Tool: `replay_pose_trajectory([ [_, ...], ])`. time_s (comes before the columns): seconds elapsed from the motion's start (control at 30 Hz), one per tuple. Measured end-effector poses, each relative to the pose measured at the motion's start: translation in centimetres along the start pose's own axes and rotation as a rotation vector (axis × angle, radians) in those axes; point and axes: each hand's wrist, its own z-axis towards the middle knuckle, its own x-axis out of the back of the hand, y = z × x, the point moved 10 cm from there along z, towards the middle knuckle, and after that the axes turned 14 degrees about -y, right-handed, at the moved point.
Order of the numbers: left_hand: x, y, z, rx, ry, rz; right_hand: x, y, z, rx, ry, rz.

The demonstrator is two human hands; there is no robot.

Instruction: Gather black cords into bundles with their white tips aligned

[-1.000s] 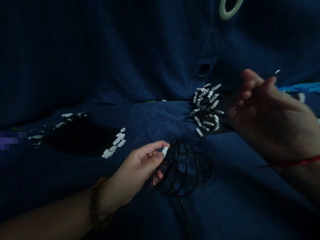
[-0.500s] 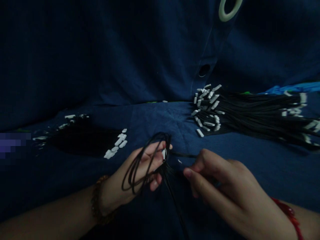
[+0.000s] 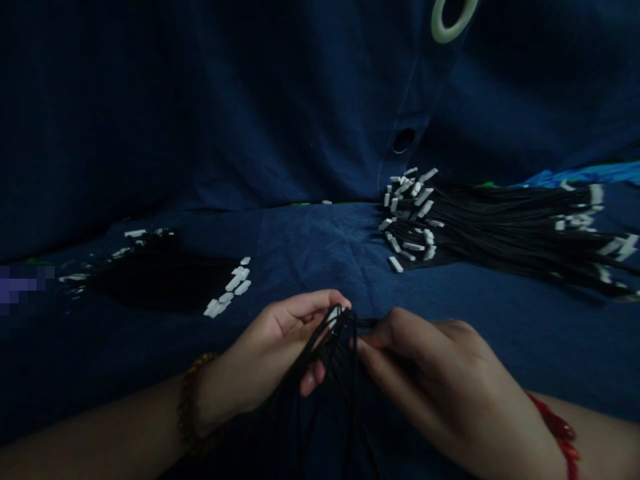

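Note:
Near the lower middle, my left hand [image 3: 280, 347] is closed round several thin black cables [image 3: 350, 387], with a white connector [image 3: 334, 316] showing at its fingertips. The cables hang down below the fingers. Just to the right, my right hand [image 3: 440, 373] pinches a black strand that runs from the left fingertips. Both hands are held above the blue cloth, a short gap apart.
At the left lies a dark cable bundle [image 3: 165, 280] with white connectors at its ends. A larger bundle of black cables [image 3: 500, 227] lies at the right, beside light blue material [image 3: 580, 175]. Blue cloth [image 3: 300, 100] with a pale ring [image 3: 453, 30] hangs behind.
The cable loop that stood over my left hand has dropped and now hangs down. My right hand has moved left, closer to the left fingertips. The view has shifted slightly.

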Motion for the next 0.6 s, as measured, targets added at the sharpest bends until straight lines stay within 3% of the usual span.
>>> replay_pose_trajectory([
  [0.17, -0.2, 0.1, 0.2, -0.022, -0.035, -0.006, 0.0, 0.1, 0.2, -0.015, 0.000, -0.004],
  [0.47, 1.1, -0.1, -0.2, 0.017, 0.129, 0.116, 0.2, -0.5, 0.3, 0.062, 0.034, -0.081],
  [0.6, 0.8, 0.1, -0.1, 0.004, 0.125, 0.161, 0.1, -0.5, 0.3, 0.076, 0.034, -0.119],
])
